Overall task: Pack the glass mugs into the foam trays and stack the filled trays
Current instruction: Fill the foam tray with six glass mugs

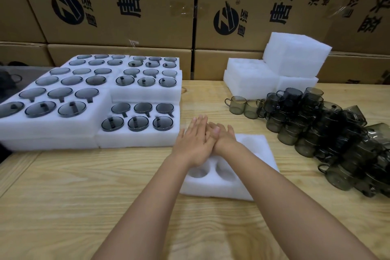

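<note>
- Head view, the only one: left hand (194,141) and right hand (224,139) lie flat and overlapping on top of an empty tray (251,152) in the middle of the table (84,186). The fingers (199,122) are straight and hold nothing.
- The mugs (316,129) still to pack sit in a loose heap on the right, well apart from the hands, some upright and some tipped on their sides. That's my main worry: pull one from low in the pile and the others could roll, knock together and chip.
- The heap runs out of frame on the right, so I can't tell how close it is to the table edge.
- The tray is light foam on smooth wood. Push a mug in one-handed and it could skid or tip up.
- The filled trays (137,135) on the left are stacked in uneven steps. A tray set off-centre there could lean or slide.
- Spare foam (295,57) sits behind the heap, so reaching over could catch the glass.
</note>
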`<action>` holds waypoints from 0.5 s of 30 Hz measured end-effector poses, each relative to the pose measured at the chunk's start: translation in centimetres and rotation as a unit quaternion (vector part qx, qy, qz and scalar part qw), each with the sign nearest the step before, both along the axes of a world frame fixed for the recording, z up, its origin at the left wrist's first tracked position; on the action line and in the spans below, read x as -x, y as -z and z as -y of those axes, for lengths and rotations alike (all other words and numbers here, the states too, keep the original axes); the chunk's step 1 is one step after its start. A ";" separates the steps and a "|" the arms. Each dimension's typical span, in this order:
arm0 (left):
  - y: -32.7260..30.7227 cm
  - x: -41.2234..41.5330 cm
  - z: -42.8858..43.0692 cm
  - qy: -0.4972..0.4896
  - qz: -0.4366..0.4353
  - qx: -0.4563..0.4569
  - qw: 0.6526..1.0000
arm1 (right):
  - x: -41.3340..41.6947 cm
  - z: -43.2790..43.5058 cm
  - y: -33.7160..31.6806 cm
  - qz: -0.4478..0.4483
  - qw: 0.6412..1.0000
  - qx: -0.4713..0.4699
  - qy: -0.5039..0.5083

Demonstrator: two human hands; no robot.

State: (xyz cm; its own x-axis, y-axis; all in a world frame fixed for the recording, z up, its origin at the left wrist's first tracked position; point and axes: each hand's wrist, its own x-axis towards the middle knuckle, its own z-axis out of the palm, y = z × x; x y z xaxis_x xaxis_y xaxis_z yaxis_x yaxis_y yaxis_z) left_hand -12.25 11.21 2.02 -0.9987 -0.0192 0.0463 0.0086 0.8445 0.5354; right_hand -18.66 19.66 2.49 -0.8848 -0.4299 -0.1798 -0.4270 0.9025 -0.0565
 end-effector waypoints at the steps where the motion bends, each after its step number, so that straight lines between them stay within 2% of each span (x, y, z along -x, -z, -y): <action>1: 0.1 -0.2 -0.1 -0.001 -0.005 0.008 1.000 | -0.2 -0.2 0.0 -0.012 1.000 0.011 -0.010; 3: -0.1 -0.5 -0.2 -0.008 -0.037 -0.003 0.999 | -0.6 -0.6 0.0 -0.026 0.998 0.037 -0.033; 4: -0.1 -0.7 0.0 -0.012 -0.064 -0.066 0.996 | -0.6 -0.8 0.0 -0.026 0.997 0.063 -0.040; 5: -0.1 -1.1 0.3 -0.021 -0.086 -0.183 0.979 | -0.7 -0.9 0.0 -0.021 0.994 0.094 -0.042; 7: 0.4 -2.3 1.2 -0.034 -0.117 -0.430 0.894 | -0.8 -1.1 -0.1 -0.001 0.988 0.152 -0.036; 8: 1.1 -3.0 1.6 -0.038 -0.132 -0.496 0.858 | -0.9 -1.3 -0.2 0.016 0.986 0.164 -0.027; 10: 2.8 -4.4 2.0 -0.031 -0.150 -0.532 0.833 | -0.9 -1.4 -0.4 0.062 0.967 0.248 -0.005; 12: 3.8 -4.7 2.0 -0.013 -0.152 -0.531 0.834 | -0.6 -2.0 -1.3 0.061 0.918 0.391 0.033; 13: 4.0 -4.6 1.9 -0.008 -0.146 -0.533 0.833 | 0.0 -2.7 -1.9 0.001 0.905 0.423 0.054; 15: 4.0 -4.4 2.0 -0.008 -0.136 -0.542 0.829 | 2.4 -5.0 -3.3 -0.185 0.900 0.378 0.114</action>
State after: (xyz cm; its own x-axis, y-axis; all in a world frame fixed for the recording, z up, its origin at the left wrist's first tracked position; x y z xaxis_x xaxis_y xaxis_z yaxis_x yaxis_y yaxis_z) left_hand -7.86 9.18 -2.03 -0.9536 -0.2101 0.2157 0.2462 -0.1312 0.9603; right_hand -21.03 24.64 5.82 -0.9042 -0.1049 0.4140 -0.3520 0.7319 -0.5834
